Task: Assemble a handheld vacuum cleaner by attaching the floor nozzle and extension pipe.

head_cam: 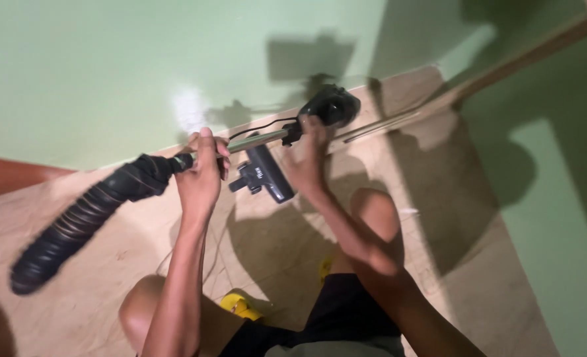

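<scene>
Black ribbed hose [75, 228] hangs off to my left, already joined to the metal tube [260, 139]. My left hand [203, 173] is clamped round that tube just past the hose cuff. My right hand [306, 162] rests at the far end by the black fitting [333, 106]; I cannot tell its grip. The floor nozzle [265, 175] lies loose on the beige floor [452, 218], seemingly not yet attached.

Warm, fairly dim indoor light falls from behind and above the person, throwing hard dark shadows of arms and tool onto the green wall [75, 73] and pale floor [478, 277]. A small white glare spot shines on the wall. Motion blur softens the whole frame, most of all the corrugated black hose [69, 225].
</scene>
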